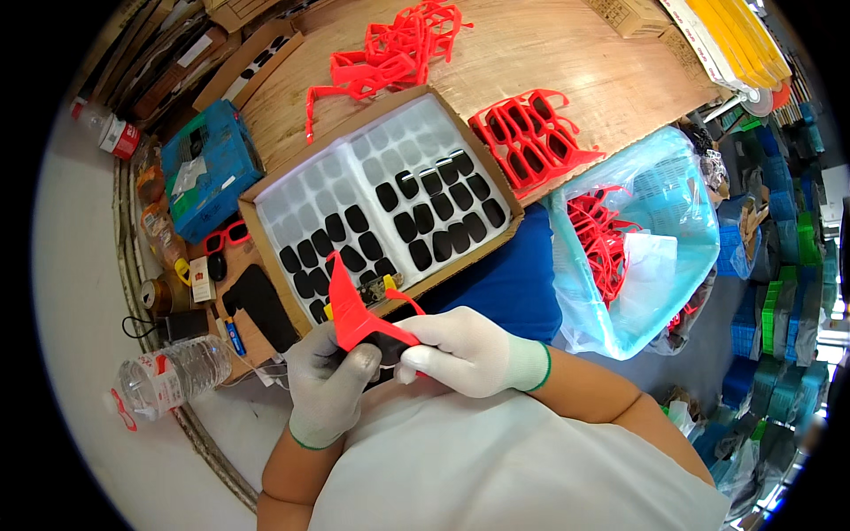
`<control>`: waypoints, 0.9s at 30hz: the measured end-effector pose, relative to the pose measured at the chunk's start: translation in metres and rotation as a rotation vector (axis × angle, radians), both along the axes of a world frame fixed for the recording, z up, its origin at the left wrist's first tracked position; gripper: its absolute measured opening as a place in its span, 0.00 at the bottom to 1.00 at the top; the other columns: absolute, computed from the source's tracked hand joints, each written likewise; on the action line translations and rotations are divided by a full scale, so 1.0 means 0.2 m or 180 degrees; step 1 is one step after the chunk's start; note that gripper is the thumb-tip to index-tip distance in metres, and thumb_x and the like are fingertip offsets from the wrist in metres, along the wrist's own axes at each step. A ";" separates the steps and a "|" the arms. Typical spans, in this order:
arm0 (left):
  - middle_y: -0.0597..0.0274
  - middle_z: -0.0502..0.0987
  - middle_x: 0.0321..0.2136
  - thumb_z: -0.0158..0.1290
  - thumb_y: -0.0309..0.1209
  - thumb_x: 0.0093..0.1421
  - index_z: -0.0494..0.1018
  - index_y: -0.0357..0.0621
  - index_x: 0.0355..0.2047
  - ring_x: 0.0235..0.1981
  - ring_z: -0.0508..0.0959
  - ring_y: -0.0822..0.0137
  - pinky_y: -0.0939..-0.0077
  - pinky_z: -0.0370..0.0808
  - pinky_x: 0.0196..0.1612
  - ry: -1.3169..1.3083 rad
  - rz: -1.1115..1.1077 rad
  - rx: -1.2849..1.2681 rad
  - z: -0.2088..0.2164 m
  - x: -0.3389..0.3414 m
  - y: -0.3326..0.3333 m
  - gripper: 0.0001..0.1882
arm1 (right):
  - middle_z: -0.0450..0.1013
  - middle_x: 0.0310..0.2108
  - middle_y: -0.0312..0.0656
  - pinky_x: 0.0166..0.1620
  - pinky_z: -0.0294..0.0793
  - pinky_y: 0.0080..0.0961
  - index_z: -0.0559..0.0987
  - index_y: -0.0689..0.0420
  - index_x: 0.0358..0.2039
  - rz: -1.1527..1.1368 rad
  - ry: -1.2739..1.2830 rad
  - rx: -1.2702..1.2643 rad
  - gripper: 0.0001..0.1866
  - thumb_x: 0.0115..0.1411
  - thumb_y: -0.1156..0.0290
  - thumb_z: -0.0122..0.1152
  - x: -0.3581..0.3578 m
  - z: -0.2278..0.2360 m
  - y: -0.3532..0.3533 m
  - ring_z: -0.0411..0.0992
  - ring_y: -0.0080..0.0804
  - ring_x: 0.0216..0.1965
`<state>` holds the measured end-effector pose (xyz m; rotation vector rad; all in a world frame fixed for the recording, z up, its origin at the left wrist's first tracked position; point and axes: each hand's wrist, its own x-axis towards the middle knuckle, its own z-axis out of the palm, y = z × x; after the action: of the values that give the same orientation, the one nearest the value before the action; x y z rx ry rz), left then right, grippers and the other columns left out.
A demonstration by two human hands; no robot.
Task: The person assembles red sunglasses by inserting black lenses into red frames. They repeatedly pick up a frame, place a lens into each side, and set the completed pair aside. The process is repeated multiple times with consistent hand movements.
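Note:
Both my hands wear white gloves with green cuffs and meet in front of my chest. Between them is a red sunglasses frame [349, 305], tilted with one broad red side pointing up and away. My left hand [326, 389] grips its near left part, the thumb pressed on a dark lens [388, 347]. My right hand [474, 354] pinches the frame's right end. The fingers hide part of the frame. Just beyond lies an open cardboard box [507, 237] with a moulded tray of pockets, several holding dark lenses [441, 207].
Red frames [390, 60] lie heaped at the table's far side. Red sunglasses [529, 142] with lenses stand stacked right of the box. A plastic-lined blue basket [686, 212] holds more frames. At left are a blue box [209, 168] and a clear bottle [181, 373].

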<state>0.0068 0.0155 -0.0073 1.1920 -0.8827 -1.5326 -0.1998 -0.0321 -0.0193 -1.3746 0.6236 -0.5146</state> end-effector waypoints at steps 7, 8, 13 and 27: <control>0.63 0.78 0.27 0.54 0.19 0.48 0.79 0.32 0.32 0.26 0.73 0.75 0.80 0.69 0.31 -0.0234 0.0015 -0.0219 0.09 0.00 0.02 0.10 | 0.78 0.28 0.44 0.36 0.77 0.31 0.78 0.60 0.45 -0.0243 0.0031 -0.0703 0.09 0.66 0.73 0.54 0.01 0.03 0.05 0.78 0.40 0.30; 0.63 0.78 0.26 0.55 0.20 0.46 0.80 0.33 0.31 0.26 0.73 0.75 0.79 0.68 0.30 -0.0394 -0.0039 -0.0310 0.10 0.00 0.02 0.10 | 0.78 0.29 0.46 0.37 0.78 0.32 0.78 0.59 0.45 -0.0355 0.0011 -0.0869 0.09 0.66 0.73 0.55 0.02 0.03 0.07 0.78 0.43 0.30; 0.64 0.78 0.24 0.58 0.22 0.41 0.80 0.36 0.28 0.25 0.73 0.74 0.77 0.67 0.29 -0.0909 -0.0148 -0.0505 0.11 0.04 0.05 0.10 | 0.75 0.24 0.45 0.30 0.77 0.36 0.79 0.56 0.41 -0.0532 -0.0080 -0.1494 0.08 0.61 0.72 0.60 0.06 -0.03 0.09 0.76 0.48 0.25; 0.61 0.79 0.28 0.57 0.21 0.49 0.80 0.33 0.34 0.26 0.75 0.75 0.79 0.71 0.30 -0.0747 -0.0291 -0.0719 0.10 0.05 0.02 0.10 | 0.76 0.26 0.47 0.32 0.77 0.34 0.79 0.58 0.43 -0.0133 0.0260 -0.1064 0.09 0.64 0.71 0.57 0.05 0.00 0.05 0.77 0.47 0.27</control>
<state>0.0172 0.0187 0.0129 1.1934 -1.2466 -1.3396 -0.1903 -0.0227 -0.0194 -1.7073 0.6537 -0.6184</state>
